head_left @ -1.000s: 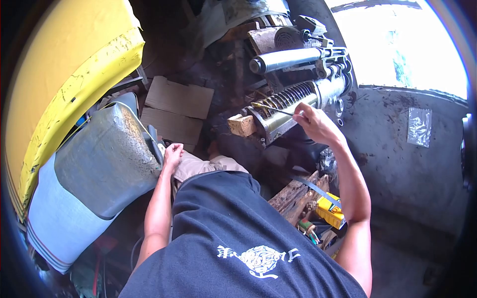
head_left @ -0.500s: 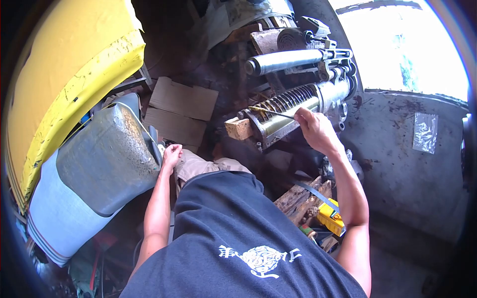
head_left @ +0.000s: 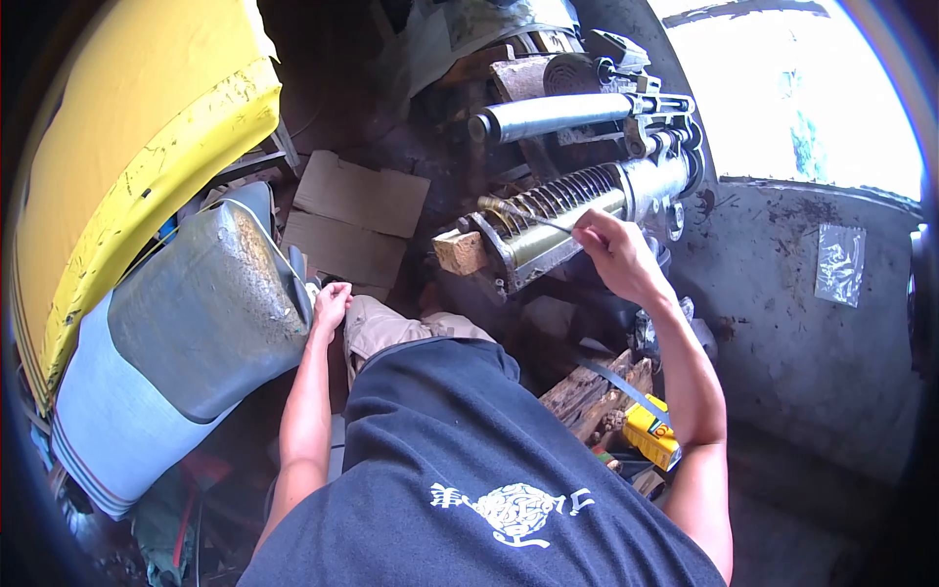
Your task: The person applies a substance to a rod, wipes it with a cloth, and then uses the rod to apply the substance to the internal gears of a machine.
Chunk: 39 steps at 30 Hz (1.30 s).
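Note:
My right hand (head_left: 618, 256) is closed in a pinch on a thin rod with a yellowish, brush-like tip (head_left: 489, 203). The rod slants across a metal machine part (head_left: 606, 203), its tip over the end near the wooden block (head_left: 460, 252). Dark coils or ribs (head_left: 562, 196) run along this part, beside a shiny gold-toned surface. My left hand (head_left: 334, 301) has its fingers curled together beside the trouser leg and the edge of a worn grey container (head_left: 210, 308). What those fingers hold, if anything, is hidden.
A metal cylinder (head_left: 558, 115) lies behind the coiled part. Flattened cardboard (head_left: 357, 220) is on the floor. A yellow panel (head_left: 161, 147) stands at left. Rough timber (head_left: 597, 396) and a yellow box (head_left: 650, 433) lie by my right elbow, near the wall (head_left: 773, 323).
The brush-like tip has lifted and shifted slightly left, towards the end of the coiled part. My right hand has moved a little left. My left hand has barely moved.

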Motion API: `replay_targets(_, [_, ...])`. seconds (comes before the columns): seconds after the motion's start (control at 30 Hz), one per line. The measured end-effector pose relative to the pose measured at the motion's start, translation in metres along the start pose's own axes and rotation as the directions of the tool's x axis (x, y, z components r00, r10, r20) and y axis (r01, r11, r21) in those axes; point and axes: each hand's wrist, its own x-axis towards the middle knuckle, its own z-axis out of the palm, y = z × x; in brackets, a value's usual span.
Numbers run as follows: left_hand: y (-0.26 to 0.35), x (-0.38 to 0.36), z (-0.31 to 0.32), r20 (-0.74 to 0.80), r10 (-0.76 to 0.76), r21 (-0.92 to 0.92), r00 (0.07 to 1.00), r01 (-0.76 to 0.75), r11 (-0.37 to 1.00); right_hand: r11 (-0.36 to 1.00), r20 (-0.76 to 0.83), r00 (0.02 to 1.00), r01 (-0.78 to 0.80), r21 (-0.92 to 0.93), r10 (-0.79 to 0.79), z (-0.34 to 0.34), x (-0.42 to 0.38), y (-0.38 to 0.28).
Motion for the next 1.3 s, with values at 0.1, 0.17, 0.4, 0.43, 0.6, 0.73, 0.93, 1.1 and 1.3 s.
replay_targets(0.1, [0.007, -0.008, 0.0, -0.011, -0.01, 0.011, 1.0, 0.01, 1.0, 1.0, 0.012, 1.0, -0.024, 0.002, 0.024, 0.003, -0.001, 0.003])
replay_targets(0.17, [0.01, -0.007, 0.001, -0.007, -0.022, 0.024, 1.0, 0.022, 0.999, 0.997, -0.032, 0.999, 0.029, 0.067, -0.026, 0.01, -0.004, 0.01])
replay_targets(0.4, [0.008, -0.006, 0.0, 0.001, -0.046, 0.049, 0.999, 0.046, 0.998, 0.998, 0.041, 0.999, -0.025, 0.063, 0.023, 0.011, -0.004, 0.011])
replay_targets(0.43, [0.003, -0.003, -0.001, 0.007, -0.025, 0.055, 1.0, 0.025, 0.998, 0.997, 0.071, 0.996, -0.055, 0.049, 0.051, 0.008, -0.003, 0.008])
replay_targets(0.6, [0.003, -0.003, -0.001, 0.014, -0.01, 0.067, 1.0, 0.009, 0.998, 0.997, 0.122, 0.993, -0.007, 0.071, -0.001, 0.003, -0.004, 0.013])
replay_targets(0.73, [0.002, -0.004, -0.002, 0.018, -0.009, 0.067, 1.0, 0.008, 0.998, 0.999, 0.098, 0.994, -0.04, 0.004, 0.039, 0.003, -0.005, 0.004])
replay_targets(0.93, [0.0, -0.001, -0.001, 0.017, -0.014, 0.058, 1.0, 0.013, 0.998, 0.972, 0.015, 0.999, 0.041, -0.231, -0.039, 0.01, -0.006, 0.005])
replay_targets(1.1, [0.006, -0.005, 0.0, 0.01, -0.024, 0.054, 1.0, 0.024, 0.998, 0.966, 0.009, 1.0, 0.005, -0.257, -0.003, 0.011, -0.007, 0.001])
replay_targets(1.3, [0.006, -0.005, -0.001, 0.031, -0.014, 0.03, 0.999, 0.014, 0.999, 0.995, -0.033, 0.997, 0.071, -0.068, -0.073, 0.017, -0.02, -0.001])
